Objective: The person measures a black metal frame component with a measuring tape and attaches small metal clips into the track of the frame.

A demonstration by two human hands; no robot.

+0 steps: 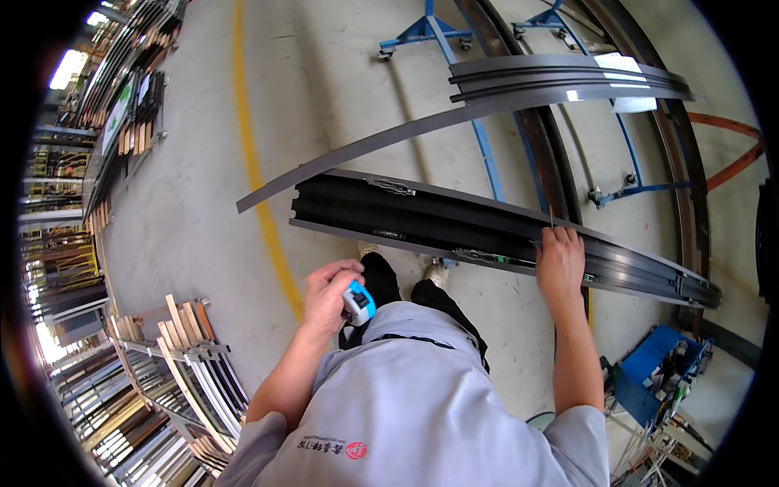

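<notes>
My left hand (328,294) is closed around a blue and grey tape measure (359,303), held in front of my waist. A long dark metal channel profile (454,217) lies crosswise before me, its hollow side up. My right hand (561,264) rests on this profile right of its middle, fingers curled down into the channel. A thin, light sliver stands up by those fingertips; its kind is too small to tell. Metal fittings (475,255) with green bits sit along the profile's near edge, and another fitting (389,187) is at the far edge.
Beyond lies a long grey strip (349,150) beside stacked profiles (552,75) bearing white paper (623,71). Blue wheeled stands (430,31) and dark rails (556,162) support them. Racks of profiles (199,365) fill the left. A blue bin (659,369) stands at lower right.
</notes>
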